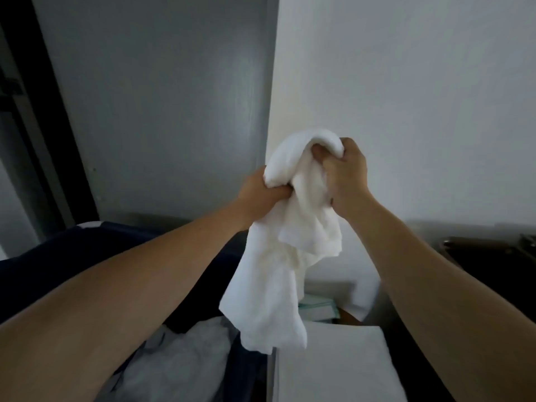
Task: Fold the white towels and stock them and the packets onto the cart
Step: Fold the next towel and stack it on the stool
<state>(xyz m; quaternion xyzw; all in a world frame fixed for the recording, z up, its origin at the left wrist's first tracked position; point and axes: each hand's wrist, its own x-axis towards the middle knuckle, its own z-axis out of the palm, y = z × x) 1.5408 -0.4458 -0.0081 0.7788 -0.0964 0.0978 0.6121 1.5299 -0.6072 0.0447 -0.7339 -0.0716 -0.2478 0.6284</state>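
Note:
A crumpled white towel (278, 265) hangs in the air in front of me, its lower end dangling over the cart. My left hand (261, 195) grips a bunched fold at its upper left. My right hand (346, 175) grips the top of the same towel, fingers curled into the cloth. Below lie more white towels (185, 364) in a loose heap inside a dark blue bin (95, 242). A folded white stack (339, 364) sits at the bottom right. Behind it are pale green and white packets (317, 309).
A grey wall and a white wall corner (272, 97) stand close ahead. A dark door frame (26, 111) runs down the left. A dark tray-like object (490, 256) sits at the right edge.

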